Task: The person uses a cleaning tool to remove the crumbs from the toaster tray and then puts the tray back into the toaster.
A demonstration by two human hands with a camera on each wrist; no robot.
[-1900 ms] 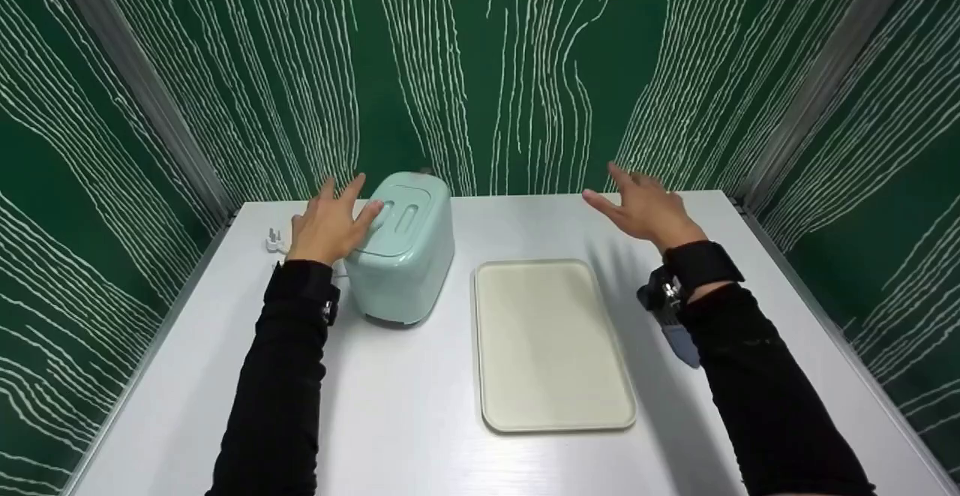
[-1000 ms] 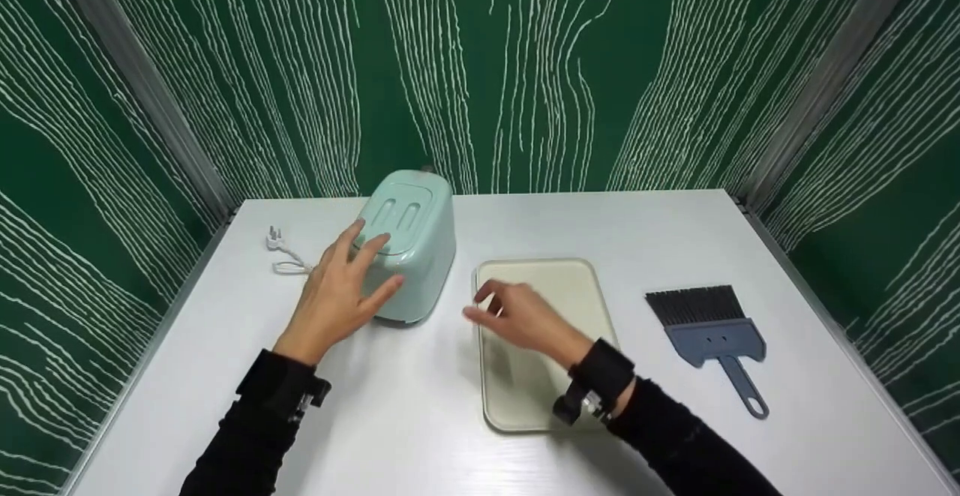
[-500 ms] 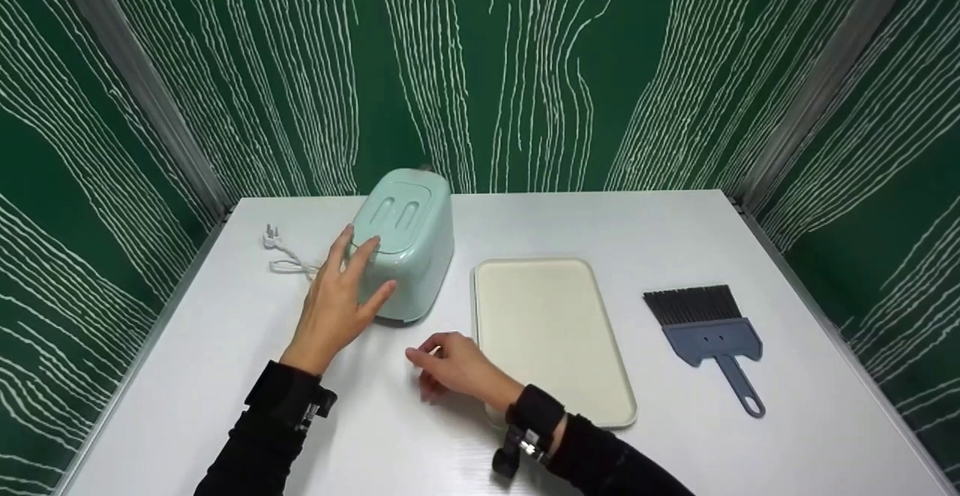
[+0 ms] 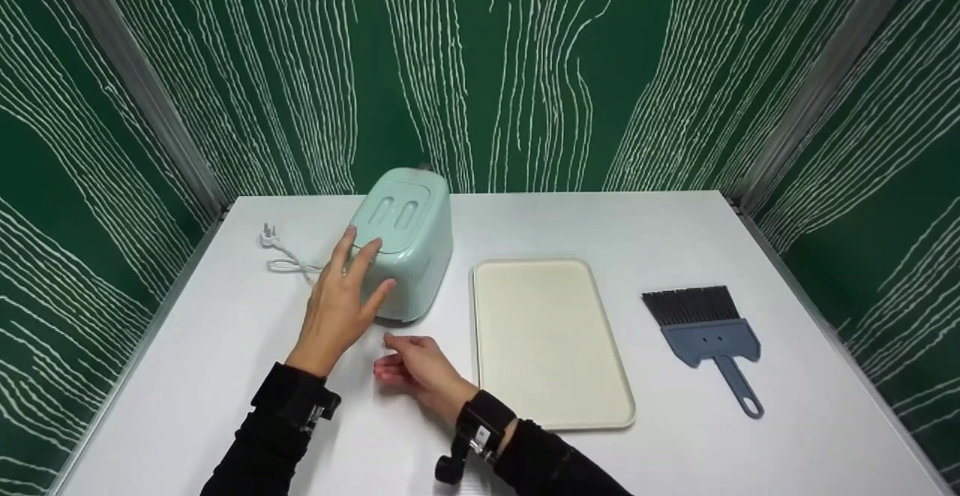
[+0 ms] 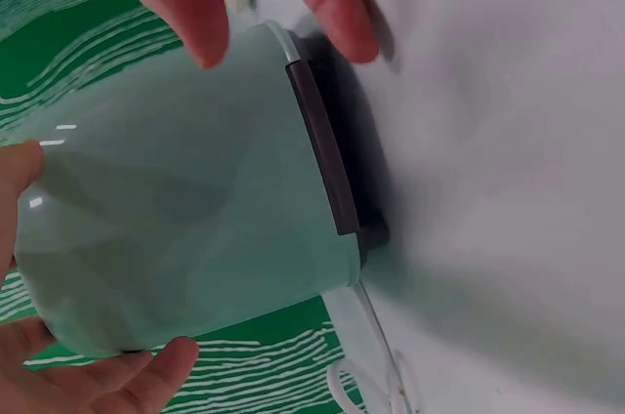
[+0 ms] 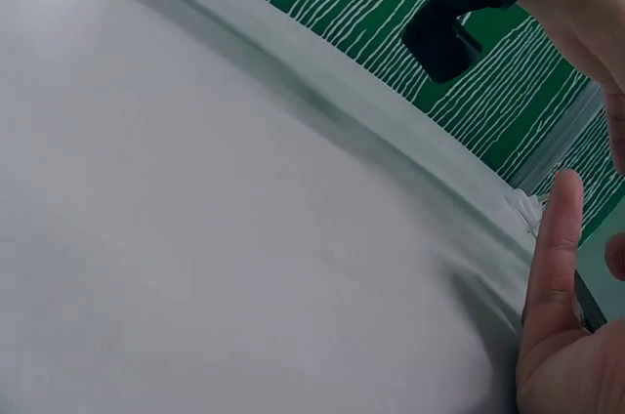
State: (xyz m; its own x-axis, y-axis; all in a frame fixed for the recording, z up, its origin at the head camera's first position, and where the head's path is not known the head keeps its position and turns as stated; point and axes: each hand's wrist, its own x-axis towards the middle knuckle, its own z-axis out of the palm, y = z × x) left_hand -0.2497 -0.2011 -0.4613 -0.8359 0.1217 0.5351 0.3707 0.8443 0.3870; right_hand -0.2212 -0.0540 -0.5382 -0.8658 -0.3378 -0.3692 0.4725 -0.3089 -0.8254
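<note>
A mint-green toaster point(image 4: 405, 278) with a lid on top stands at the back left. My left hand point(image 4: 334, 312) is spread over its near end, fingertips at the lid's edge and thumb beside the end wall. In the left wrist view its fingers point(image 5: 166, 375) lie along the toaster's upper edges. Low in front of the toaster is my right hand point(image 4: 420, 368), its fingers loosely bent and holding nothing. In the left wrist view its fingertips point(image 5: 347, 28) come close to a dark strip point(image 5: 322, 150) at the toaster's base. The right wrist view shows one finger point(image 6: 557, 258) extended.
A cream tray point(image 4: 551, 342) lies right of the toaster. Farther right is a blue-grey brush point(image 4: 712, 342) with black bristles. A white cord and plug point(image 4: 270, 239) lie left of the toaster. Green patterned walls point(image 4: 480, 68) enclose the white table point(image 4: 585, 222).
My right hand has come from the far right, across the tray, to the toaster's near end, uncovering the brush. My left hand has drawn back from beside the lid to the near end.
</note>
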